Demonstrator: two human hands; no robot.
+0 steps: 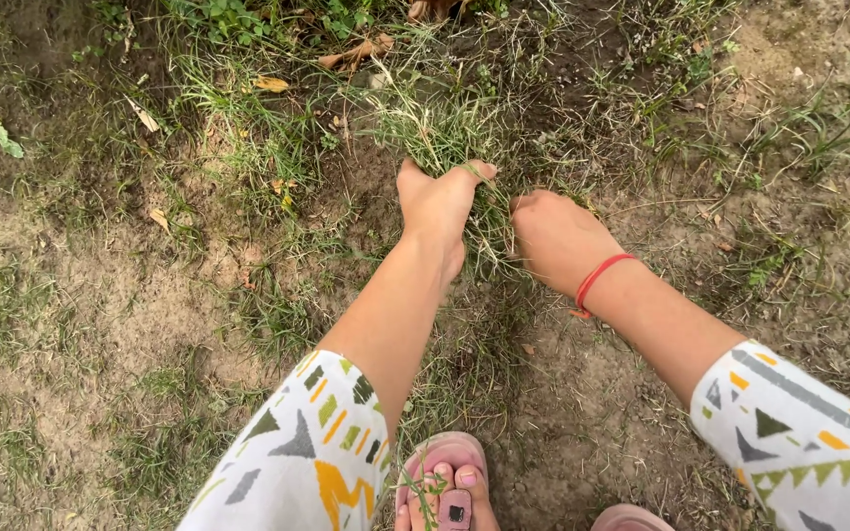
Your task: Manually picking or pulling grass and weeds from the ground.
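Note:
My left hand (pixel 437 208) is closed around a tuft of long green grass (pixel 435 123) that rises from the soil just beyond it. My right hand (pixel 555 236) sits close beside it, low at the base of the same tuft, its fingers hidden under the blades, so what it holds is unclear. A red band (pixel 597 276) circles my right wrist. Both forearms come out of white sleeves with coloured triangle patterns.
Bare brown soil (pixel 100 295) with patchy grass surrounds the tuft. Dry yellow leaves (pixel 271 85) lie at the upper left. My foot in a pink sandal (pixel 445 472) stands right below the hands, and a second sandal (pixel 632 517) shows at the bottom edge.

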